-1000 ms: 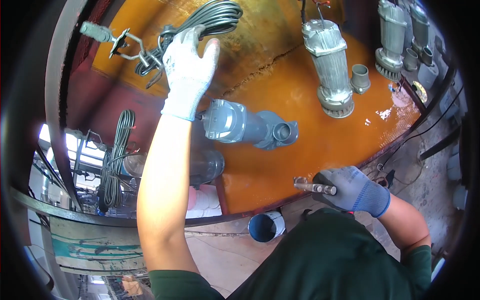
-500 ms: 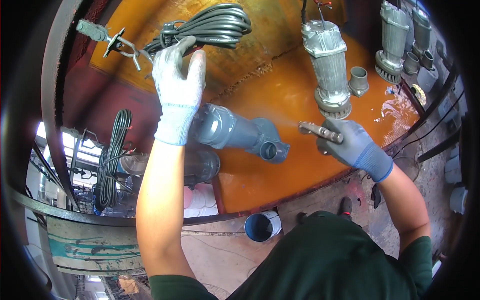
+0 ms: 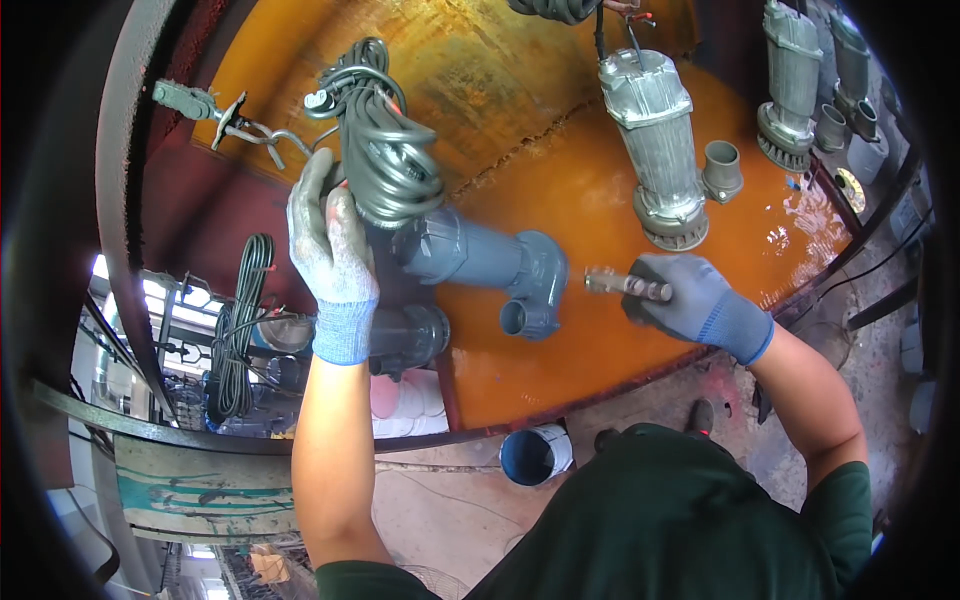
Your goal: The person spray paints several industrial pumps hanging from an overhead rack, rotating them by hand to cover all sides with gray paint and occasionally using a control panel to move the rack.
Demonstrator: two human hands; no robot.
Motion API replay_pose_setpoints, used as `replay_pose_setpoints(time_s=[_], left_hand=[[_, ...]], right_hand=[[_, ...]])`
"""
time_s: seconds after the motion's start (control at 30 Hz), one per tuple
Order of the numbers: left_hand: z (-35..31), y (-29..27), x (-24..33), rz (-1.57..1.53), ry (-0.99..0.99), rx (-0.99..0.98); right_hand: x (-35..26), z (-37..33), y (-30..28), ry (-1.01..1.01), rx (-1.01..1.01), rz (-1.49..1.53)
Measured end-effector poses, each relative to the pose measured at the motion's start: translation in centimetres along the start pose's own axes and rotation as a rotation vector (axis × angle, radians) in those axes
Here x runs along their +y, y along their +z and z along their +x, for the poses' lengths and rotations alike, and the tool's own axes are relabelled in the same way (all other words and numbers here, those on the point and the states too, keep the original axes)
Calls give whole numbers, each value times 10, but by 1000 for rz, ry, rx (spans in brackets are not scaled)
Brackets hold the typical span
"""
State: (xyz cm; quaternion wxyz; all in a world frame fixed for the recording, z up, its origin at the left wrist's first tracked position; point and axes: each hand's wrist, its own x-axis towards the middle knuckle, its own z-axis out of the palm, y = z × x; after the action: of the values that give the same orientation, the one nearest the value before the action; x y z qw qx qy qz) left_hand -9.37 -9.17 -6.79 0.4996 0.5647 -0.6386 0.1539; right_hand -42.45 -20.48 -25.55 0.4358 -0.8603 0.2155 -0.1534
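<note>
- Blue-grey pump (image 3: 465, 253) between the hands, just right of left hand (image 3: 335, 245), well left of right hand (image 3: 690, 297)
- Left: gloved, fingers partly curled beside cable coil (image 3: 388, 165); can't tell if gripping
- Right: gloved, closed around metal spray gun (image 3: 650, 290)
- Pump glossy, cylindrical body, round-mouthed elbow outlet
- Coil dark, smooth, thick loops
- Glove cuffs (image 3: 346, 330) knitted, blue

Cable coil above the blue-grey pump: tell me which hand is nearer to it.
Left. The left hand is close beside the cable coil's lower left side; contact is hard to tell. The right hand is well off to the lower right, holding a metal tool.
</note>
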Motion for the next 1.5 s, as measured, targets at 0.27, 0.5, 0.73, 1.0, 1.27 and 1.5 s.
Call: replay_pose_setpoints(time_s=[0.27, 0.5, 0.73, 1.0, 1.27, 1.5], left_hand=[[-6, -15, 16, -76, -67, 153], [-33, -24, 43, -91, -101, 148], [-53, -43, 65, 249, 141, 136], [-75, -67, 59, 232, 40, 231], [-88, -98, 32, 220, -23, 343], [-93, -126, -18, 203, -106, 455]], right_hand=[[-33, -26, -61, -161, -114, -100], [-110, -8, -119, -129, 142, 154], [-136, 8, -128, -596, 151, -360], [-152, 7, -121, -458, -15, -230], [-142, 7, -114, -359, 17, 112], [-137, -4, -104, -301, 34, 70]])
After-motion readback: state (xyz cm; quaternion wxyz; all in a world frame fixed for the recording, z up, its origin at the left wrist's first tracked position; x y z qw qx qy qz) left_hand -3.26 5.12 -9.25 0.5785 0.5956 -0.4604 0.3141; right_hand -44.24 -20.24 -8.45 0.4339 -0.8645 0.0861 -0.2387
